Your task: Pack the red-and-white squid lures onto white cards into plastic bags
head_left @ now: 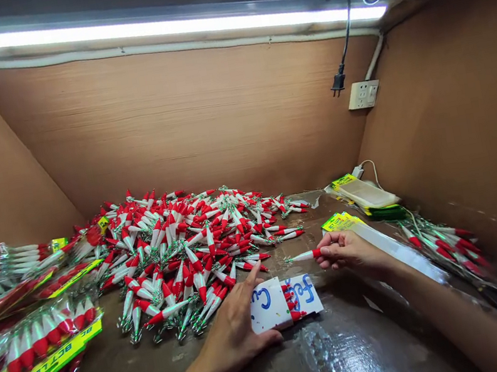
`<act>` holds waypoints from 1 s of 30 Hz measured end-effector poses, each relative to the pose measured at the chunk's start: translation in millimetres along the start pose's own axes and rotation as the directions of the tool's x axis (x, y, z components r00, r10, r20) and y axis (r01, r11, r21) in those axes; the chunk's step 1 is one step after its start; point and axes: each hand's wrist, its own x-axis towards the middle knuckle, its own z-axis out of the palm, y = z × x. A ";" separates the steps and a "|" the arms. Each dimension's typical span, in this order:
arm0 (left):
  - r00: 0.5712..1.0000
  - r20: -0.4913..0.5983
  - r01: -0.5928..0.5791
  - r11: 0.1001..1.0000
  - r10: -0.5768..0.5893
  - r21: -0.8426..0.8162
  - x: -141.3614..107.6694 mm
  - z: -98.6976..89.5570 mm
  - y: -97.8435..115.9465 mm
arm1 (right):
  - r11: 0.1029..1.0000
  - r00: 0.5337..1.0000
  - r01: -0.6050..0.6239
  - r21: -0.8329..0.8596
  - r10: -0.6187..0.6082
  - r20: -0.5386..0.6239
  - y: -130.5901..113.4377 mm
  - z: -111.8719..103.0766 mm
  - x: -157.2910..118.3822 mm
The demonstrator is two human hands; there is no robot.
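My right hand (348,252) pinches a red-and-white fishing lure (306,255) by its red end, with the green-silver hooks pointing left. Just left of and below it, a small white box (268,304) with blue handwriting lies on the table. Several red lure tips show in the slot of this box. My left hand (236,315) grips the box's left end, thumb along the near side and fingers at the far side. Beyond that hand spreads a large heap of loose red-and-white lures (182,248).
Packed lures with yellow-green header cards (50,365) are stacked at the left. On the right lie clear bags (368,191), a stack of long plastic sleeves (381,240) and more lures (449,244). A black plug (338,81) hangs near a wall socket (363,94).
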 end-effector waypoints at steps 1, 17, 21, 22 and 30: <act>1.000 0.000 -0.001 1.000 0.001 0.006 0.1 -0.4 0.6 | 1.000 1.000 0.016 -0.003 -0.016 -0.012 -0.9 1.2 -0.3; 1.000 0.021 0.010 0.999 -0.011 0.034 -1.1 -2.4 3.5 | 0.995 0.983 -0.068 0.072 0.080 -0.168 21.9 10.1 12.2; 1.000 0.023 -0.001 1.000 0.000 0.015 -1.0 -2.6 3.6 | 0.999 0.990 -0.034 -0.036 0.028 -0.135 24.1 9.8 11.4; 1.000 0.024 0.002 1.000 -0.002 0.009 -1.0 -2.6 3.5 | 0.997 0.992 -0.017 -0.073 0.008 -0.129 24.9 9.8 11.3; 0.999 0.007 0.049 0.999 -0.049 -0.012 -0.7 0.8 -0.8 | 0.923 0.987 0.060 -0.381 -0.112 -0.116 31.8 7.3 13.1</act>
